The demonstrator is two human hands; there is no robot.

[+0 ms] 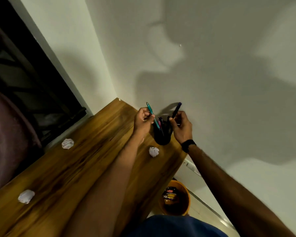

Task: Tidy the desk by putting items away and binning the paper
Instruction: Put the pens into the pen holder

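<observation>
We've got both hands pinching pens tip-down over the black pen cup (162, 134) at the tabletop's (85, 151) far end: left hand (142, 120) a teal pen (150, 111), right hand (181, 127) a dark pen (176, 110). Paper balls (153, 151) wait; orange bin (175, 200) sits on the floor, right.

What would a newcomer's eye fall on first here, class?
Two hands over the black pen holder by the wall: the left hand pinches a teal pen, the right hand a dark blue pen. Three crumpled white paper balls dot the wooden desk.
</observation>
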